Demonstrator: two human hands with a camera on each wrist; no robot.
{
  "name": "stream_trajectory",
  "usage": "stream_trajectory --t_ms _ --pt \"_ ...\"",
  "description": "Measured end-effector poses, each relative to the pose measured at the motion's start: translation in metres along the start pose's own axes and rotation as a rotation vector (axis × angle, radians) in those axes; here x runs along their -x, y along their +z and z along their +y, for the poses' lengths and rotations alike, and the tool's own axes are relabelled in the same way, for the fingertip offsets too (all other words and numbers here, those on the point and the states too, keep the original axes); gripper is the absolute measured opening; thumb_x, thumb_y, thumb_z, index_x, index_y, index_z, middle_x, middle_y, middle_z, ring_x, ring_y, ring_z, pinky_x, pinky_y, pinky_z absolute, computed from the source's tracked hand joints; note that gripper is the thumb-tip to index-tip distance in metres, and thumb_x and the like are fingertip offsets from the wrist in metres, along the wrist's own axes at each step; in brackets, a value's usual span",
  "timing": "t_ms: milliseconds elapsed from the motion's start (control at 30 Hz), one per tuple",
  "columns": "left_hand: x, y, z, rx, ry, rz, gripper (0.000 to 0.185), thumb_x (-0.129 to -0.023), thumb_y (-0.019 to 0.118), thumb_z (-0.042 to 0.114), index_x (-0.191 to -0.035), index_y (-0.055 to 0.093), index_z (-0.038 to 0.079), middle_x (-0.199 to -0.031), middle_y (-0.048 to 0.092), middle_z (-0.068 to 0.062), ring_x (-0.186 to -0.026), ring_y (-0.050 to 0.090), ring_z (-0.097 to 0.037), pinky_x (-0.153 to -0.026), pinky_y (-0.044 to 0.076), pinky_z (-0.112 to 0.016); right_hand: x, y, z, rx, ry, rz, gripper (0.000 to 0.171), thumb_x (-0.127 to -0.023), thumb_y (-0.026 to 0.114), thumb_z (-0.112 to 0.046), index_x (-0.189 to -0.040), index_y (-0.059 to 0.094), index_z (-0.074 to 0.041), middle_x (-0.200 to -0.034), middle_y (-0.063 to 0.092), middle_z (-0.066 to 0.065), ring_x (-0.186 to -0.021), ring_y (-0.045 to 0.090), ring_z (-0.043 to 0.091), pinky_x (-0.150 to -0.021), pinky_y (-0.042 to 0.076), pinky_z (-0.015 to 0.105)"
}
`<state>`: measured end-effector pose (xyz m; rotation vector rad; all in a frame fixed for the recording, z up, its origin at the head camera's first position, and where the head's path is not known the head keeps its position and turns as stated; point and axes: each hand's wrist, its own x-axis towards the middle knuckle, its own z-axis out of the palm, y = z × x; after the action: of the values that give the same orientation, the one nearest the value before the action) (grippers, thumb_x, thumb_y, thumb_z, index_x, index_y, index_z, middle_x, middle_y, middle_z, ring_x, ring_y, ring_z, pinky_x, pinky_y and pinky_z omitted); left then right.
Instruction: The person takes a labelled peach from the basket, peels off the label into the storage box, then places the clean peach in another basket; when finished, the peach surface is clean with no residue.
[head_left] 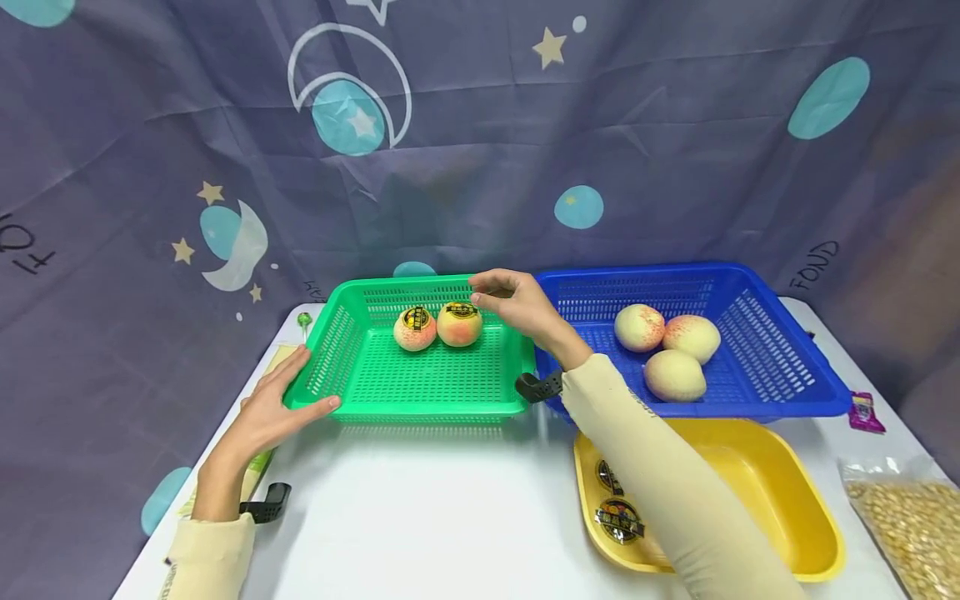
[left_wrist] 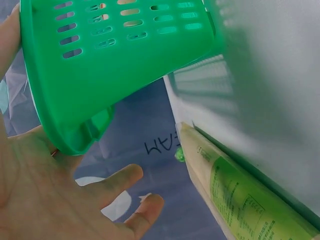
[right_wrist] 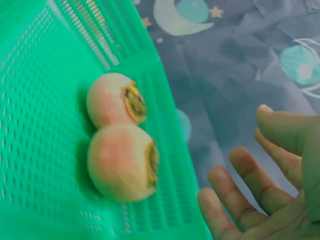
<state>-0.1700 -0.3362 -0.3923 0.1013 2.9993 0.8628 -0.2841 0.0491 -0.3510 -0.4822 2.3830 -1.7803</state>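
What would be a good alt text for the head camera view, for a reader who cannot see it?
A person's right hand hovers, fingers relaxed, just above two stickered peaches in a green slotted plastic basket, while the left hand rests on the basket's near left corner. Beside it, a blue slotted plastic basket holds three plain peaches; a yellow plastic tub sits in front.

A white counter [head_left: 450, 500] is being backed by a creased grey-purple curtain [head_left: 675, 150], which is printed with teal dots, moons and yellow stars and is being evenly lit.
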Motion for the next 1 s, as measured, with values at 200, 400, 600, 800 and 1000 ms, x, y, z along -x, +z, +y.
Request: stream_trajectory --t_ms 200,400,600,800,1000 --pt "0.002 0.000 0.001 0.027 0.001 -0.009 0.104 -0.088 0.073 0.054 -0.165 0.016 0.015 -0.173 0.012 -0.010 -0.155 0.014 -0.047 -0.112 0.022 -0.076 -0.020 0.034 0.009 -0.045 0.070 0.028 0.031 -0.098 0.069 -0.016 -0.128 0.069 -0.014 -0.137 0.065 0.011 -0.124 0.060 0.028 -0.107 0.049 0.046" --pt "0.002 0.002 0.002 0.030 0.004 -0.006 0.103 -0.087 0.074 0.054 -0.164 0.017 0.015 -0.172 0.013 -0.011 -0.155 0.015 -0.047 -0.112 0.023 -0.075 -0.030 0.048 0.019 0.022 0.144 0.075 0.039 -0.098 0.069 -0.021 -0.137 0.064 -0.015 -0.148 0.055 0.012 -0.138 0.049 0.030 -0.109 0.047 0.049" --pt "0.001 0.002 0.003 0.023 0.005 -0.009 0.103 -0.088 0.074 0.054 -0.165 0.017 0.016 -0.172 0.014 -0.012 -0.155 0.016 -0.048 -0.111 0.024 -0.076 -0.037 0.051 0.026 0.091 0.183 0.084 0.050 -0.099 0.068 -0.021 -0.146 0.055 -0.014 -0.153 0.049 0.014 -0.143 0.045 0.033 -0.109 0.047 0.050" --pt "0.000 0.002 0.002 0.035 0.006 -0.012 0.103 -0.088 0.074 0.053 -0.165 0.016 0.015 -0.172 0.013 -0.011 -0.156 0.015 -0.047 -0.112 0.024 -0.075 -0.046 0.051 0.034 0.158 0.183 0.029 0.056 -0.097 0.070 -0.020 -0.149 0.052 -0.017 -0.156 0.045 0.016 -0.145 0.042 0.036 -0.113 0.044 0.052" --pt "0.001 0.001 0.001 0.048 -0.005 -0.013 0.104 -0.088 0.074 0.054 -0.165 0.015 0.017 -0.173 0.010 -0.009 -0.157 0.012 -0.046 -0.112 0.022 -0.076 -0.051 0.049 0.037 0.324 0.144 -0.049 0.063 -0.095 0.073 -0.020 -0.152 0.048 -0.020 -0.158 0.041 0.014 -0.150 0.031 0.036 -0.116 0.038 0.055"
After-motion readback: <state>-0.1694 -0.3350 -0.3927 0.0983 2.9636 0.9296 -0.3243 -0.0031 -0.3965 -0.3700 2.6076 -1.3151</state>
